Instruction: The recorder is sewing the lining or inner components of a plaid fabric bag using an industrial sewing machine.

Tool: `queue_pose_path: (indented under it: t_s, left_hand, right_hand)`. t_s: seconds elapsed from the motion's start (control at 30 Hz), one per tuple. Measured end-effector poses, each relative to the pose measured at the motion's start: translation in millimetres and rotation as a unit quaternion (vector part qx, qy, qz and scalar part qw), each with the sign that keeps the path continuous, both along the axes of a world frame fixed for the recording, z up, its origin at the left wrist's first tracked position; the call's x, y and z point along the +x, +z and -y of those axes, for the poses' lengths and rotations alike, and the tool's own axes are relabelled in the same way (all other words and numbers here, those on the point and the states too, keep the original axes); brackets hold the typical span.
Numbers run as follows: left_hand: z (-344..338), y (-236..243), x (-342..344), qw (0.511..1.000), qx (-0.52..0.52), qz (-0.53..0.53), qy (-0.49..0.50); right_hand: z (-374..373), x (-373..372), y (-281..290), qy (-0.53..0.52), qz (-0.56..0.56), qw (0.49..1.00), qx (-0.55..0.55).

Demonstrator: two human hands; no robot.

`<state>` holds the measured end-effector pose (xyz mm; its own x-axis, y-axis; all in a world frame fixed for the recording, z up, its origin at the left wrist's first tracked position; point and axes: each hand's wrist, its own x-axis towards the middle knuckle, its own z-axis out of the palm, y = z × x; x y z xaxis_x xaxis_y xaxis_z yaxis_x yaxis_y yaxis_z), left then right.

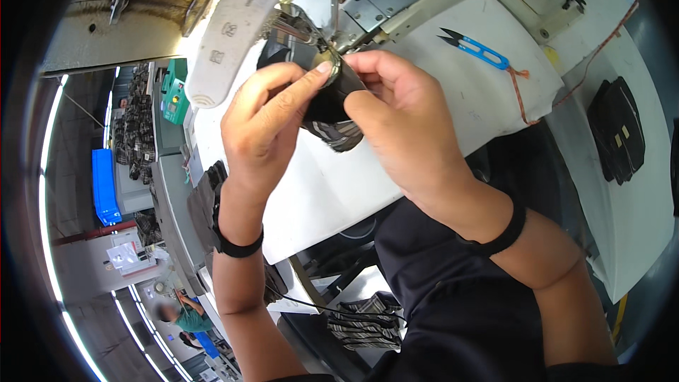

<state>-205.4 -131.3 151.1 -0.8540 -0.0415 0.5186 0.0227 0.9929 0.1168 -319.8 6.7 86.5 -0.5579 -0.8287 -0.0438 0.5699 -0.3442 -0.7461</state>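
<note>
Smooth black clothing [453, 297] covers my body, just below the near edge of the white worktop [311, 198]. Well left of the worktop stand a straight-sided blue bin [106, 187] and, closer in, a boxy green case [175, 92]. Over the worktop's left side hangs the machine's pale, rounded cover [230, 42], leaving a narrow gap beside my left hand [260, 117]. Its thumb and forefinger pinch the dark fabric piece [329, 107], which I hold above the far part of the worktop, right by the machine's metal parts. A curved, striped flap [341, 136] shows beneath it. Folded striped cloth [364, 318] sits below the worktop's near edge. My right hand [410, 113] grips the piece's right side between thumb and fingers; flat white surface runs from under it to the near edge. Toward the worktop's right edge lie slim blue snips [484, 54], tied to a limp orange cord [520, 95]. Beyond that edge, flat dark pieces [615, 127] are stacked.
</note>
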Motion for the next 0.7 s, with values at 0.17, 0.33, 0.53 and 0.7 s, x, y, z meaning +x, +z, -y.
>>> queue_pose_path:
  t_s: [0.17,0.33,0.53,0.7]
  left_hand:
    - [3,28,-8,0.994,-0.020,0.103,-0.023]
    - [3,48,-9,0.982,-0.028,0.181,-0.041]
    - [-8,41,-12,0.990,0.013,0.139,-0.002]
    - [-28,40,-16,0.987,0.020,0.134,0.083]
  right_hand:
    - [-8,2,-26,-0.173,-0.327,0.927,0.053]
    - [-22,0,-20,-0.026,-0.166,0.986,0.009]
    - [-16,4,-14,0.014,0.015,1.000,-0.019]
    - [-10,5,-17,-0.028,-0.026,0.999,-0.029]
